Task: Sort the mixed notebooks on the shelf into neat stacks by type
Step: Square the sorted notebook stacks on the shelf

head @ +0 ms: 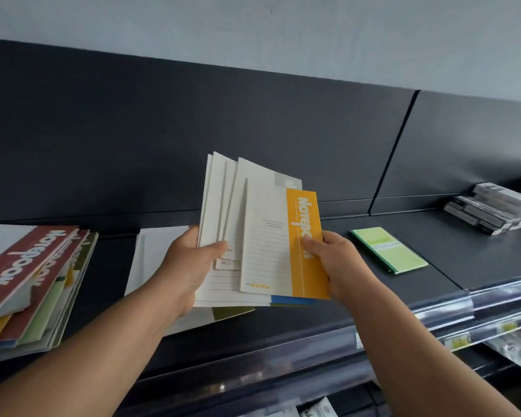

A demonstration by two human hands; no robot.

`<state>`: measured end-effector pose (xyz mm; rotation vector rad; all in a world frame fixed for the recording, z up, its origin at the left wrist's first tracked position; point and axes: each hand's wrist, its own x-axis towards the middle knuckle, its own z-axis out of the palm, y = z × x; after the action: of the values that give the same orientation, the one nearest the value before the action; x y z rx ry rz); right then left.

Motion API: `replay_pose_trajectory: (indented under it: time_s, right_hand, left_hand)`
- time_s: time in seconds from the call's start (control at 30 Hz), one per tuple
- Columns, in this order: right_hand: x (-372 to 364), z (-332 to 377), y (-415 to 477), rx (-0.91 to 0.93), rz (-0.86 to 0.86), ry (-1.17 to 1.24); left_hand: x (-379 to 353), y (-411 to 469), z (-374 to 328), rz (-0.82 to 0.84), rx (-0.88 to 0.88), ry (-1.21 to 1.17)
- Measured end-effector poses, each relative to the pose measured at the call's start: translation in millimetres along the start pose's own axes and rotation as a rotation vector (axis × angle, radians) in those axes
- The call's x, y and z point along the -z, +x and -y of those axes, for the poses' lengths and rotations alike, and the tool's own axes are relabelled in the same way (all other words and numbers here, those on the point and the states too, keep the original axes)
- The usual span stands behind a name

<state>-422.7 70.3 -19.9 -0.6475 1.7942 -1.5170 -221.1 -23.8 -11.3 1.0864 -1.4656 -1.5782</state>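
Observation:
I hold a fanned bundle of thin white A5 notebooks (223,212) upright above the dark shelf (373,251). My left hand (193,260) grips the bundle at its lower left, thumb across the covers. The front notebook, white with an orange spine band (304,245), is pinched at its right edge by my right hand (337,263). Under the bundle more notebooks lie flat on the shelf, one with an olive corner (232,313). A messy pile topped by a dark red notebook (24,263) lies at the left. A small green notebook (388,249) lies alone to the right.
Dark boxed packs (494,206) are stacked at the shelf's far right against the back panel. Clear plastic price strips (451,314) run along the shelf's front edge. Lower shelves with packaged goods (512,347) show below right.

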Motion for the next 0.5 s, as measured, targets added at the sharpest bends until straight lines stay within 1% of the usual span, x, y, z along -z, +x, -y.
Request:
replay_pose_trajectory:
  time_s: [0.1, 0.17, 0.27, 0.5]
  right_hand:
    - [2, -4, 12, -0.11, 0.076, 0.091]
    - [6, -5, 24, -0.139, 0.093, 0.109]
    - [16, -7, 44, -0.13, 0.099, 0.078]
    - [49, -4, 82, -0.084, 0.183, 0.013]
  left_hand:
    - [-16, 1, 1, 0.017, 0.0, 0.004]
    - [-28, 3, 0, 0.013, 0.005, -0.004]
    - [-45, 9, 0, -0.035, 0.01, -0.01]
    - [-92, 8, 4, -0.2, 0.064, -0.06]
